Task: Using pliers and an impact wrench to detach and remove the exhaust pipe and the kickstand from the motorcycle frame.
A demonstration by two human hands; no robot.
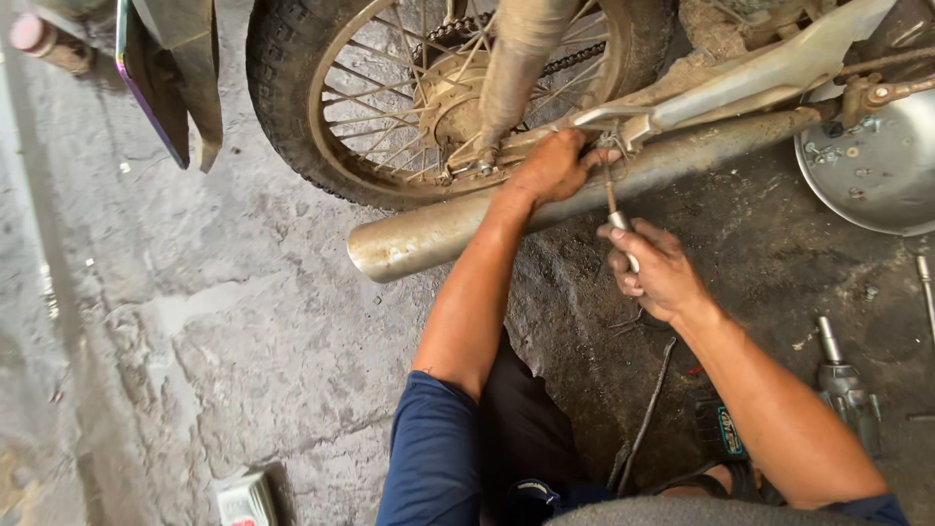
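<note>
Two hands (pixel 555 168) (pixel 654 271), one tool (pixel 617 216), one exhaust pipe (pixel 584 190)

A metal bowl (pixel 877 175) (holding small bolts) sits near a socket tool (pixel 845 385).

Rough, stained grey concrete floor (pixel 195 321), darker and oily toward the right, under flat daylight.

Exhaust pipe (pixel 545 200): dull, stained metal. Tyre (pixel 282 88): rough, knobbly rubber. Spokes (pixel 380 107): thin, dusty metal. Pan (pixel 877 166): smooth, matt grey metal. Floor (pixel 195 321): rough, cracked concrete, oil-darkened at its right edge.
</note>
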